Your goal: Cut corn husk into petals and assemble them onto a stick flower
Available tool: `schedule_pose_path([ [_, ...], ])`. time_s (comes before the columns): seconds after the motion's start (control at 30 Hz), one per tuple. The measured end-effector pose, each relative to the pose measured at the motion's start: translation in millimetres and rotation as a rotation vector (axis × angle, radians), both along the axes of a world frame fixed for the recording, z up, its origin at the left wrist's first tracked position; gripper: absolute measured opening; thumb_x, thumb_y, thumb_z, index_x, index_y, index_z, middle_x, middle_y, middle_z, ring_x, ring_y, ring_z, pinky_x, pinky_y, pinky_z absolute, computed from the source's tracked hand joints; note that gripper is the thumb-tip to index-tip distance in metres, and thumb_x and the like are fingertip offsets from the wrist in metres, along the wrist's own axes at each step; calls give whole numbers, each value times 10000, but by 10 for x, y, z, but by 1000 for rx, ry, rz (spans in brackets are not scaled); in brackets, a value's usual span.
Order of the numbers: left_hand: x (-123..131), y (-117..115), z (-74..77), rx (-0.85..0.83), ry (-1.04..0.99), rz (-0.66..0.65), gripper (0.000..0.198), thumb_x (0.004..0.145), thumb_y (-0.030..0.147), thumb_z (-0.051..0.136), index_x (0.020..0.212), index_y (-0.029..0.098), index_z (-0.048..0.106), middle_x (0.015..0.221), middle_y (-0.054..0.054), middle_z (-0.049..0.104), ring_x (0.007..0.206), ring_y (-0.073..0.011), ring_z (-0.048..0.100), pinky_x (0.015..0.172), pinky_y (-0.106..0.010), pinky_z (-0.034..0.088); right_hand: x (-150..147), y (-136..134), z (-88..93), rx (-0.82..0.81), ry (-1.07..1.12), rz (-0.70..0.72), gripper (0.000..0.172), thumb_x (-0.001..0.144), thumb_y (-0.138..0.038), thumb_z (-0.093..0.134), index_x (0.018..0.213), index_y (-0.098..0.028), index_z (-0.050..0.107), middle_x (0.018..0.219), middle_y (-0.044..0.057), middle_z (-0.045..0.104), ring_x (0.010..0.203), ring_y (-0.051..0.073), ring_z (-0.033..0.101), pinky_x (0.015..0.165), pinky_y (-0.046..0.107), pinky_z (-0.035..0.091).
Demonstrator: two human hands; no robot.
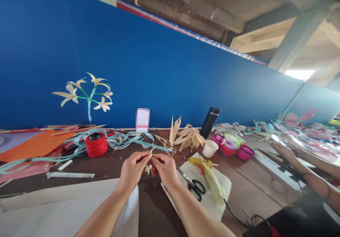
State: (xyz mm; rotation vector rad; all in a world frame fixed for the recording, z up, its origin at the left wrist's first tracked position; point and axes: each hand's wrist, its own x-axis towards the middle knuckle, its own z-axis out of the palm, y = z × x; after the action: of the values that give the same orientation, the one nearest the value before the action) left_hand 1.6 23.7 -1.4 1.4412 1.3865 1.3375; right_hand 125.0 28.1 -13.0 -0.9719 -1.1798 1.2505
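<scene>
Above the middle of the brown table, my left hand (134, 168) and my right hand (165, 167) meet fingertip to fingertip. Both are closed in a pinch on a small pale corn husk piece (148, 169). Part of it pokes out above the fingers and part hangs below; the rest is hidden. Just right of my right hand lie black-handled scissors (196, 189) on a printed sheet (186, 166). A fresh corn husk (212, 180) and a yellow glue gun (198, 161) rest on that sheet too. Dry corn husks (190, 137) are heaped beyond my hands.
At left are a red spool (96, 145), light-blue ribbon (77, 141), orange paper (34, 145) and a white sheet (69, 208). A husk flower spray (90, 97) stands behind. Right of centre are a black flask (210, 122), white cup (210, 149) and coloured rolls (228, 147). Another person's arms (313, 176) reach in.
</scene>
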Motion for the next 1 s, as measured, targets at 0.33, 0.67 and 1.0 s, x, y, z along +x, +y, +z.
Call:
schedule_pose_path([
  [0.33,34,15,-81,-200,-463,-136,422,644,446,650,921,129,669,689,-20,620,539,-84,489,476,-188,353,14,-2,-21,-36,30,56,300,681,-416,664,738,-126,611,549,-12,585,388,66,472,363,172,394],
  [0.67,40,1,-48,-234,-519,-160,399,608,444,681,870,143,683,678,-14,620,540,-74,488,468,-178,327,9,-16,3,0,16,51,307,697,-442,641,711,-140,591,472,-37,544,360,64,443,348,169,350],
  [1.0,37,-14,-22,-278,-613,-255,393,589,405,711,861,123,683,624,-19,624,494,-90,520,458,-197,336,-20,-13,-24,-45,87,55,317,664,-423,676,765,-145,561,598,-14,597,405,76,497,352,178,398],
])
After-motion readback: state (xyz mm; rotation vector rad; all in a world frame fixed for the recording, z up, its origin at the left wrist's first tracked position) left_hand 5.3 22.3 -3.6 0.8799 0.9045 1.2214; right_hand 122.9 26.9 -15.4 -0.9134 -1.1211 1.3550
